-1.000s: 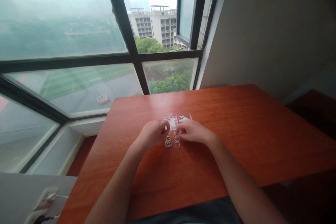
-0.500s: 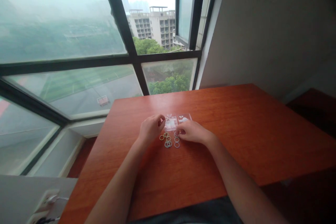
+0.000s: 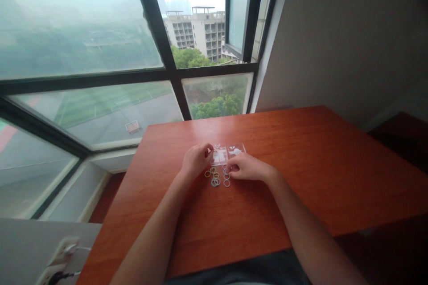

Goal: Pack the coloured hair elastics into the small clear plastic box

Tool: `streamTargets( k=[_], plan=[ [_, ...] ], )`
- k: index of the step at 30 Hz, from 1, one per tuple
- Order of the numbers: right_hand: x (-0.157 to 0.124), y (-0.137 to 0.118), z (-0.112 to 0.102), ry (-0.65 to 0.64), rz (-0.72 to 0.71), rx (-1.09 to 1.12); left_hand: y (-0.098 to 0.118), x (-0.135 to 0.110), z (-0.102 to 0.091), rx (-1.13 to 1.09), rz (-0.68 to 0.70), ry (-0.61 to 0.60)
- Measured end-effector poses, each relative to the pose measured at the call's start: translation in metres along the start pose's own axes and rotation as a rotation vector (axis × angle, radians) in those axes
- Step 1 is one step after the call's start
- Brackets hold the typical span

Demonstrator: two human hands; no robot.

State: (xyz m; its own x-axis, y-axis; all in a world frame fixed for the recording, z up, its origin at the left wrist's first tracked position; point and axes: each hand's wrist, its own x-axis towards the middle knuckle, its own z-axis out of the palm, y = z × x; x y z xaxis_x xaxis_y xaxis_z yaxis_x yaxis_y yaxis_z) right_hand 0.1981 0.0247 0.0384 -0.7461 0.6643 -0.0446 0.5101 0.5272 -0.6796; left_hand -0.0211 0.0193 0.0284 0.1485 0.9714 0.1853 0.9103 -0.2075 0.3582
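A small clear plastic box (image 3: 220,156) with compartments lies on the table, its transparent lid (image 3: 241,147) opened out to the right. My left hand (image 3: 198,159) is at the left edge of the box, fingers curled together; whatever they hold, if anything, is hidden. In front of the box, several thin pale rings (image 3: 216,181) lie in a loose, overlapping cluster. To their right, more rings (image 3: 226,183) form a column running toward me. My right hand (image 3: 250,167) pinches at the far end of this column, its fingertips on a ring and its knuckles partly covering the lid.
The reddish-brown wooden table (image 3: 301,142) extends widely to the right and reaches the window frame (image 3: 214,70) at the back. A grey wall (image 3: 334,44) rises behind its right side. At lower left, a wall socket (image 3: 63,249) has plugs and cables in it.
My right hand stays at the ring column with slight finger movement, and my left hand remains by the box. The whole view has shifted slightly with the head.
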Motion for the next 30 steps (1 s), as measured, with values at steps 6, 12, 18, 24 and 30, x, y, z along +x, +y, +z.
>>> streamTargets(
  k=[6,12,18,24,30],
  plan=[
    [0.001,0.003,-0.002,-0.018,-0.013,0.113,0.0,-0.003,-0.003,0.0,0.031,0.008],
    [0.002,0.006,-0.004,0.051,0.003,0.174,0.002,-0.009,-0.01,-0.029,0.054,-0.013],
    [0.013,0.018,0.003,0.375,0.036,0.045,0.008,-0.015,-0.02,-0.039,0.078,-0.077],
    [0.028,0.023,0.007,0.552,0.037,-0.03,0.009,-0.019,-0.031,-0.016,0.125,-0.155],
    [0.039,0.029,0.013,0.527,0.107,-0.102,0.014,-0.023,-0.032,0.02,0.157,-0.196]
  ],
)
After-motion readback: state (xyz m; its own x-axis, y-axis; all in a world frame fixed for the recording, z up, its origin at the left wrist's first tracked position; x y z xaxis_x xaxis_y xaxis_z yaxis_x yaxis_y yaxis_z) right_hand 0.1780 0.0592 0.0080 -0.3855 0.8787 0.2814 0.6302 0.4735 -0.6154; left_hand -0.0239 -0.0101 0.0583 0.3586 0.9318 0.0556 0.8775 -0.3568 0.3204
